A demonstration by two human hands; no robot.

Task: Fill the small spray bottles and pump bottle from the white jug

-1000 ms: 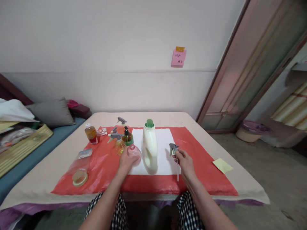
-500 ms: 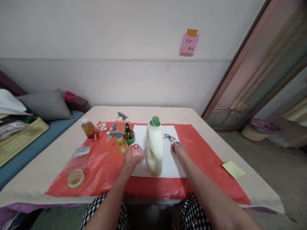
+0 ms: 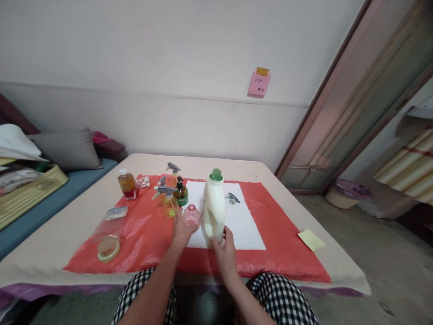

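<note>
A large cream-white detergent jug point(image 3: 214, 203) stands on a white sheet point(image 3: 246, 230), a green measuring cup point(image 3: 217, 174) in its mouth. My right hand point(image 3: 223, 248) is closed on the lower part of the jug near its handle. Just left of the jug, my left hand point(image 3: 181, 230) wraps round a small clear pink bottle point(image 3: 191, 215) with an uncapped neck. A grey trigger spray head point(image 3: 232, 197) lies on the sheet behind and right of the jug. Close to my left hand stand an amber spray bottle point(image 3: 171, 206) and a dark green pump bottle point(image 3: 181, 192).
A bottle of amber liquid point(image 3: 127, 184), a clear plastic bag point(image 3: 113, 223) and a round lid point(image 3: 108, 248) lie left on the red plastic sheet point(image 3: 145, 243). A yellow note point(image 3: 311, 240) lies near the right edge. A pink note point(image 3: 259, 84) hangs on the wall.
My right hand has left the trigger spray head and come back to the jug's lower part. My left hand stays on the pink bottle. The view has shifted a little.
</note>
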